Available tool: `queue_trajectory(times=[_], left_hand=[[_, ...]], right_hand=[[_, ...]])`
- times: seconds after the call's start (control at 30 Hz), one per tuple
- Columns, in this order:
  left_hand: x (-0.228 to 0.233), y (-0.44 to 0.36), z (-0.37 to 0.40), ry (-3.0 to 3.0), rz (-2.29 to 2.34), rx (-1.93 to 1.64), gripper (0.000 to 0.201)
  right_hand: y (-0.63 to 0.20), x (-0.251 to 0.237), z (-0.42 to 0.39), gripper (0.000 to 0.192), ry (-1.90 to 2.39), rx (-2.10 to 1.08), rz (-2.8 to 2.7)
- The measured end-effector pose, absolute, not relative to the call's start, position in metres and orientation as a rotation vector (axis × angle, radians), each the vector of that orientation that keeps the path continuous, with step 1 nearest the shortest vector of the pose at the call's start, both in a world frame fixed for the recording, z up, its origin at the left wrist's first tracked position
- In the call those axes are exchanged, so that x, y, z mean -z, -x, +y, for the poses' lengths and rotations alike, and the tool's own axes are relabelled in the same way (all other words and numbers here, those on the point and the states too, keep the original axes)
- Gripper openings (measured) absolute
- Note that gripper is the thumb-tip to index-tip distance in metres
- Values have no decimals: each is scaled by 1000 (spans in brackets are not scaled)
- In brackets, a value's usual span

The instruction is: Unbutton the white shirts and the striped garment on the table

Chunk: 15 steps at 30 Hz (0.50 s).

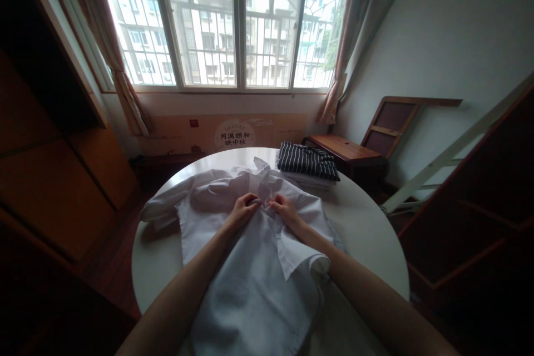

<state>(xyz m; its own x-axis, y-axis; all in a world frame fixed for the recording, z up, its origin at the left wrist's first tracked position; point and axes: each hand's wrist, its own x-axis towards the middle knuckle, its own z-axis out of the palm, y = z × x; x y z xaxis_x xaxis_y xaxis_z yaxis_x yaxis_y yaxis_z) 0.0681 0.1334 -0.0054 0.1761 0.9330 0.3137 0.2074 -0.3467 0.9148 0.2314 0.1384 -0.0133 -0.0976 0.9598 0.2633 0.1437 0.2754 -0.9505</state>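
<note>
white short-sleeved cotton shirt (250,256) lies spread front-up on the round white surface (367,222), collar away from the person, one sleeve hanging off the left edge. placket near the collar looks in work, probably buttoning; no folds in it yet, so early stage. left hand (243,208) and right hand (285,208) nearly meet at the chest, each pinching fabric, forearms converging. folded dark striped cloth (307,160) sits stacked at the far side.
</note>
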Motion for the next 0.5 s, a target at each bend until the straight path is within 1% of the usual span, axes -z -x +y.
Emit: queue_trajectory(times=[0.1, 0.13, 0.2, 0.27, 0.37, 0.43, 0.5], left_hand=[[3, -64, 133, -1869, 1304, -1321, 8], [2, -62, 132, -1962, 1392, -1329, 10], [-2, -60, 129, -2163, 1562, -1307, 18], [-7, -62, 123, -2354, 1615, -1274, 27], [-11, -70, 114, -2566, 1347, -1195, 36], [-11, -78, 108, -2572, 1109, -1034, 34], [-11, -83, 105, -2457, 947, -833, 28]], right_hand=[[-235, 9, 137, 21, 1141, -812, -1378], [-237, 7, 136, 22, 1173, -749, -1329], [-242, 1, 134, 23, 1229, -624, -1237], [-247, -5, 133, 24, 1245, -529, -1176], [-250, -10, 130, 25, 1227, -479, -1136], [-249, -12, 129, 26, 1205, -485, -1129], [-248, -14, 128, 27, 1177, -490, -1130]])
